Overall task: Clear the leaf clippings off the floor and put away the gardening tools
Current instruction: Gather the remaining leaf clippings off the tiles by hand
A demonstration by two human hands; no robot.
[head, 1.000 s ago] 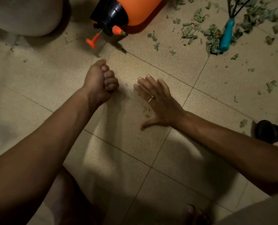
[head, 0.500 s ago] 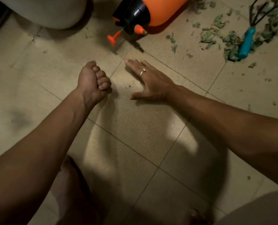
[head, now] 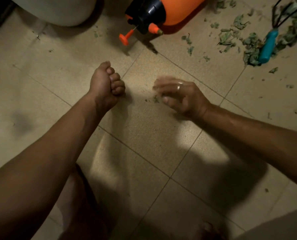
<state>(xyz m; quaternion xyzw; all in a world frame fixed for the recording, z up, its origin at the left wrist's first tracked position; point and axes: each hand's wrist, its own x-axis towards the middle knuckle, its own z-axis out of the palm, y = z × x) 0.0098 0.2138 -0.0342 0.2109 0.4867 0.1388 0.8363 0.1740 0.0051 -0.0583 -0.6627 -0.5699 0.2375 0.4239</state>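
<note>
Left hand [head: 108, 87] clenched, contents hidden. Right hand [head: 182, 96] blurred over a small clipping [head: 156, 99]; its grip cannot be told. Most leaf clippings [head: 250, 45] lie around the hand rake [head: 267, 47], well apart. Risk: a loose pinch drops fragments back onto the floor [head: 144, 144].

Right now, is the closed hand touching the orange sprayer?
Apart. The head view shows bare floor tile between the left hand and the orange sprayer.
</note>
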